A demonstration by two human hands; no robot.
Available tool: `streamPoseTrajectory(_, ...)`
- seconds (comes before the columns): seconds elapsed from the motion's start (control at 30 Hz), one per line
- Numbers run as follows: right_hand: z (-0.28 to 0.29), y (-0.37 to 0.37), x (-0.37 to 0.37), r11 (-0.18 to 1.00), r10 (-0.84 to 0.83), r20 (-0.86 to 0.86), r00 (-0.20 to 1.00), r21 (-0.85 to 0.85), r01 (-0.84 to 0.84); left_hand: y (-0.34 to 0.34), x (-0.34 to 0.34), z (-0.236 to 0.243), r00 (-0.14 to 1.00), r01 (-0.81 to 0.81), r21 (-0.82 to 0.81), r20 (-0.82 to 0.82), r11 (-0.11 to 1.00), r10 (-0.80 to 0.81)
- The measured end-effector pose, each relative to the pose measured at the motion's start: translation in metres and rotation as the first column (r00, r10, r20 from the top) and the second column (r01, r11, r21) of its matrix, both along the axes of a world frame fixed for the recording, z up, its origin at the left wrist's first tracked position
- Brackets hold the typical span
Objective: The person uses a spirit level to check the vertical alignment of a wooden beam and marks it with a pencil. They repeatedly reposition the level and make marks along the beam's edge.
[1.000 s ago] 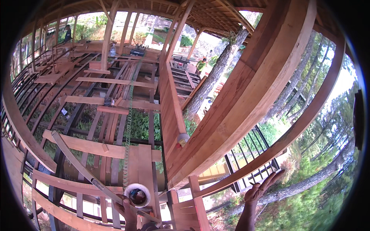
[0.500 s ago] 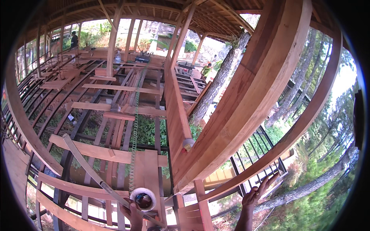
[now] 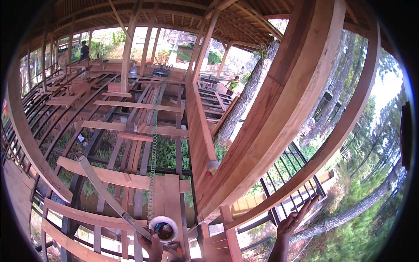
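My left hand (image 3: 151, 247) is closed around a long, narrow grey-brown bar (image 3: 102, 191) at the bottom centre. The bar runs from the hand up and to the left, across the planks and joists. Just beside this hand stands a white bucket (image 3: 175, 230) with dark and reddish things inside that I cannot make out. My right hand (image 3: 290, 224) is raised at the lower right with its fingers stretched out, and nothing shows in it. Nearest to it are a curved-looking wooden rail (image 3: 312, 175) and a black metal railing (image 3: 291, 191).
A thick timber beam (image 3: 279, 131) slants up to the right. Loose planks (image 3: 104, 172) lie over open joists with plants below. A coiled green hose (image 3: 152, 168) runs away from me. A white-and-grey roll (image 3: 212, 166) sits by the beam. Two people (image 3: 84, 50) (image 3: 232, 84) are farther off.
The bar's far end has shifted slightly right and down. My right hand's fingers have come closer together. The view has tilted a little, and the person in yellow-green has changed posture.
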State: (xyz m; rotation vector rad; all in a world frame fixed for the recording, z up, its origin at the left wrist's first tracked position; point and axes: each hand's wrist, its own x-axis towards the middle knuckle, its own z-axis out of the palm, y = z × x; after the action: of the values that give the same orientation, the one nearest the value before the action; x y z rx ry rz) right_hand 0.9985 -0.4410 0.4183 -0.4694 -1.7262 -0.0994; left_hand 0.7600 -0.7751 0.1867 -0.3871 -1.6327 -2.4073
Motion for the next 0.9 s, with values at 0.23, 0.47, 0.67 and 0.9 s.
streamPoseTrajectory(0.23, -0.005, -0.005, 0.007, 0.997, 0.003, 0.040, 0.999, -0.078, 0.000, 0.002, 0.009, 0.021, 0.998, 0.024, 0.095, 0.063, 0.995, -0.030)
streamPoseTrajectory(0.47, -0.006, -0.003, 0.009, 0.996, 0.018, 0.110, 0.994, -0.094, -0.008, -0.003, 0.020, 0.019, 0.998, 0.012, 0.056, 0.060, 0.998, -0.015)
streamPoseTrajectory(0.67, -0.004, -0.006, -0.003, 0.999, 0.006, 0.164, 0.986, -0.051, 0.003, -0.016, 0.032, -0.005, 0.985, -0.070, 0.024, 0.160, 0.997, 0.065)
streamPoseTrajectory(0.9, -0.023, -0.015, -0.002, 0.962, 0.167, 0.042, 0.985, -0.226, -0.154, -0.008, 0.025, 0.000, 0.985, -0.054, 0.018, 0.168, 0.998, 0.050)
